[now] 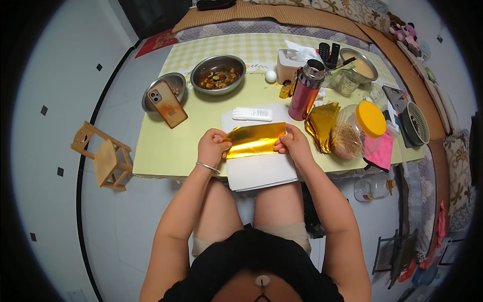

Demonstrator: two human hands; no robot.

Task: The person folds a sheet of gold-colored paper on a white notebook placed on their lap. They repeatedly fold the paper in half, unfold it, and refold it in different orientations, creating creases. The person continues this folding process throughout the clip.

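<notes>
A shiny gold foil sheet (255, 140) is stretched between my two hands, wider than it is tall. My left hand (212, 149) pinches its left edge, thumb on top. At the right edge, the fingers of my right hand (296, 145) are closed on the foil. Beneath it lies a stack of white paper (261, 172), whose near end juts past the table's edge over my lap. Just beyond the foil rests a slim white packet-like item (251, 114); its kind is unclear. More gold foil sheets (321, 126) lie to the right of my right hand.
On the table (161, 146), a phone (168, 105) leans against a small metal bowl (175, 80). Farther back stands a bowl of food (218, 75). To the right are a thermos (305, 93), a yellow-lidded jar (352, 133) and a pink cloth (381, 151). A wooden chair (104, 158) stands left.
</notes>
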